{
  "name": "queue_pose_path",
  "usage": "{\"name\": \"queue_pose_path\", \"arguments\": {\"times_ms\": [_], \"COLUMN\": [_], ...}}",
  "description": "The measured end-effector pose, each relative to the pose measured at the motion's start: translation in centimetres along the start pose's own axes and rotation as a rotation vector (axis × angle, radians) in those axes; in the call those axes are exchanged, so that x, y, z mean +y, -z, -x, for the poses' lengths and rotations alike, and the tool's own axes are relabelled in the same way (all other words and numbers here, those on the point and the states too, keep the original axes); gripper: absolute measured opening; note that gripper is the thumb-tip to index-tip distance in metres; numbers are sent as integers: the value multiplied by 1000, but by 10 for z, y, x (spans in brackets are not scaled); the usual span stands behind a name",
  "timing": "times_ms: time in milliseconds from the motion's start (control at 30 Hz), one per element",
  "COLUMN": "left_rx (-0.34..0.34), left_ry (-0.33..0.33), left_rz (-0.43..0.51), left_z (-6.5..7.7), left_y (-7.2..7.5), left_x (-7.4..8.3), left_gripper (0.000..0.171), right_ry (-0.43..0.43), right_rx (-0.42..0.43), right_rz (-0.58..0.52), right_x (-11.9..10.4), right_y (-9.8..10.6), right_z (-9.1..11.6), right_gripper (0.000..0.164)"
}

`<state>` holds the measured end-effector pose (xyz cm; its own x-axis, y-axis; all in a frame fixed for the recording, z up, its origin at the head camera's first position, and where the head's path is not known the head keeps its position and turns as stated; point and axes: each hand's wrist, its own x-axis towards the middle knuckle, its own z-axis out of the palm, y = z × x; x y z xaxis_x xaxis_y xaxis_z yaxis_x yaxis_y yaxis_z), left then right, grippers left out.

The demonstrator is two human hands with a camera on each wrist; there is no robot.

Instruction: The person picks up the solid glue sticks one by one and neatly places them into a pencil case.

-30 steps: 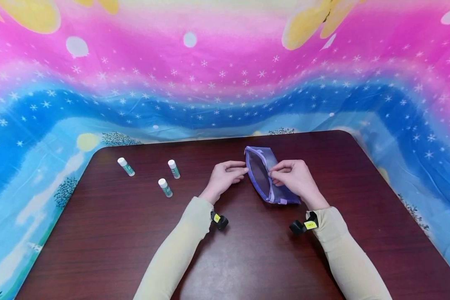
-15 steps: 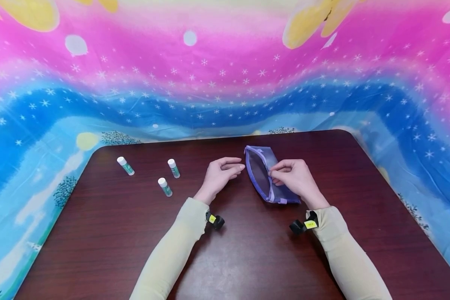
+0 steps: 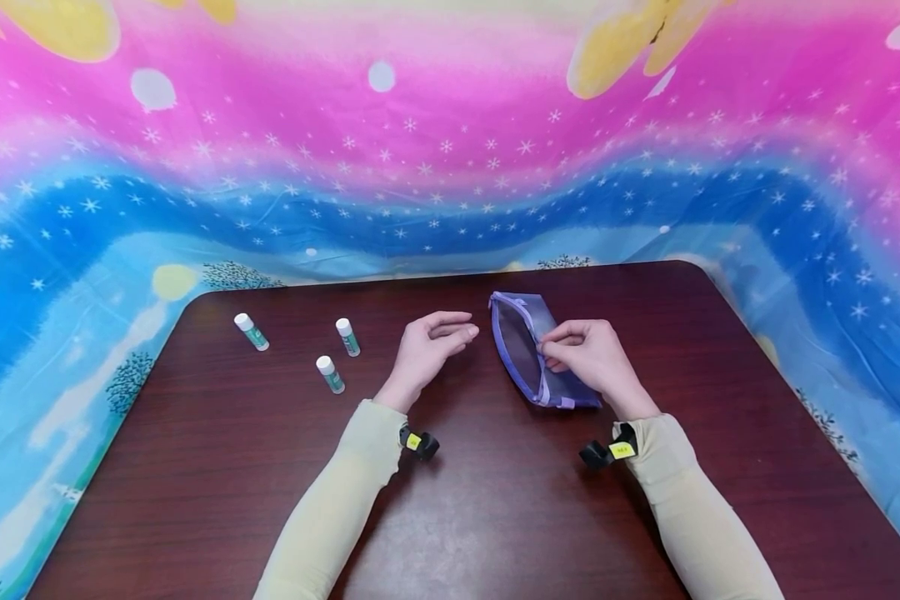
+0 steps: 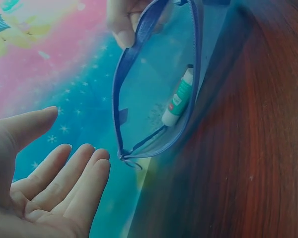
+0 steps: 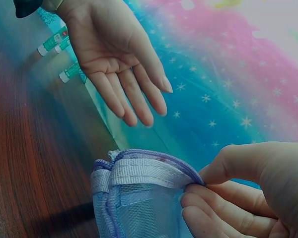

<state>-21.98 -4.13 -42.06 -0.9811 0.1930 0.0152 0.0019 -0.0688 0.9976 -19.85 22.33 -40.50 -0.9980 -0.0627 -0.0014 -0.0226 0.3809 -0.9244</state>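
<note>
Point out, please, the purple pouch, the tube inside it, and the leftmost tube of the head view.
Purple pouch (image 3: 520, 346): head view, inner wall, through the open mouth.
Tube inside it (image 4: 178, 97): left wrist view, green label.
Leftmost tube (image 3: 255, 336): head view, green label.

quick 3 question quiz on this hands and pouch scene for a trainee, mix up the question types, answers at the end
1. How many green-and-white tubes are on the table, outside the purple pouch?

2. Which hand grips the pouch?
A) left
B) right
C) both

3. True or false: the pouch is empty.

Key:
1. Three.
2. B. The right hand pinches its edge; the left hand is apart from it.
3. False. The left wrist view shows another tube inside.
</note>
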Motion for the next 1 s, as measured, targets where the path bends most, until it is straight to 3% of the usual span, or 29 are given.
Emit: {"name": "queue_pose_path", "arguments": {"times_ms": [100, 333, 433, 533, 733, 1000], "left_rx": [-1, 21, 23, 32, 54, 66], "left_ry": [3, 24, 14, 6, 3, -40], "left_rz": [2, -34, -18, -22, -32, 2], "left_z": [2, 22, 24, 24, 16, 20], "left_y": [5, 7, 10, 14, 25, 36], "left_x": [1, 36, 39, 38, 21, 23], "left_gripper": [34, 34, 34, 34, 36, 35], "right_ry": [-2, -7, -6, -6, -5, -2], "right_rx": [-1, -1, 0, 0, -5, -7], "right_rz": [-3, -3, -4, -7, -1, -6], "right_x": [0, 0, 0, 0, -1, 0], "right_y": [0, 0, 0, 0, 0, 0], "right_z": [0, 0, 0, 1, 1, 1], "right_gripper": [15, 14, 14, 14, 15, 16]}}
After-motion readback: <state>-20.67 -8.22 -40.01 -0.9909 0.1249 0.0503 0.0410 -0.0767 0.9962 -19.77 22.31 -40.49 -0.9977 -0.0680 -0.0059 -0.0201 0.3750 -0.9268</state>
